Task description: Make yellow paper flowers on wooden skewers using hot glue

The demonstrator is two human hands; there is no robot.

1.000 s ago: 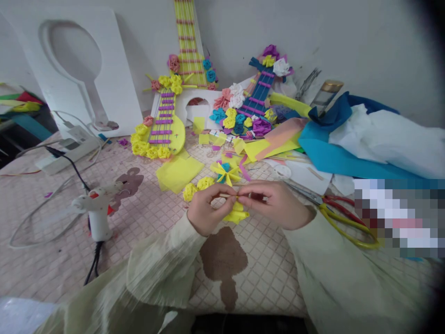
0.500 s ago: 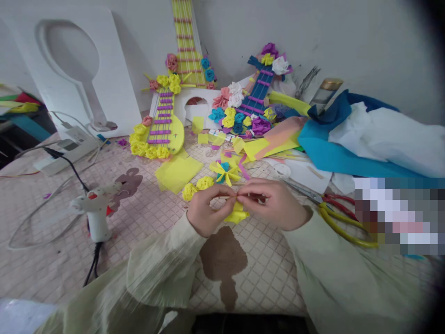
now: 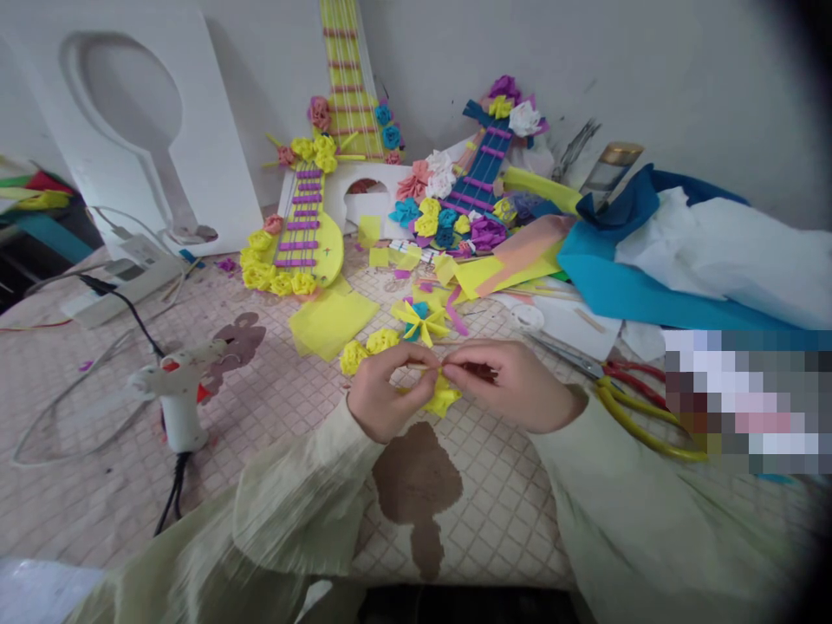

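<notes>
Above the middle of the table, my left hand (image 3: pixel 386 394) and my right hand (image 3: pixel 520 381) meet fingertip to fingertip, both closed in a pinch. Between and just below the fingers shows a piece of yellow paper (image 3: pixel 445 399), ruffled at its lower edge. My fingers hide its upper part. Right behind the hands lie yellow paper roses (image 3: pixel 367 347) and a yellow star-shaped paper flower (image 3: pixel 424 324) with blue at its centre. Flat yellow paper sheets (image 3: pixel 331 322) rest farther left.
A hot glue gun (image 3: pixel 182 399) stands at left, near a power strip (image 3: pixel 123 282). Scissors with yellow handles (image 3: pixel 640 425) lie at right beside red-handled ones (image 3: pixel 633 373). Flower-trimmed paper guitars (image 3: pixel 300 230) lean at the back. Blue paper (image 3: pixel 624 277) is heaped at right.
My fingers have shifted very slightly at the pinch, and the yellow paper below them shows a somewhat different, smaller outline. Everything else stays in place.
</notes>
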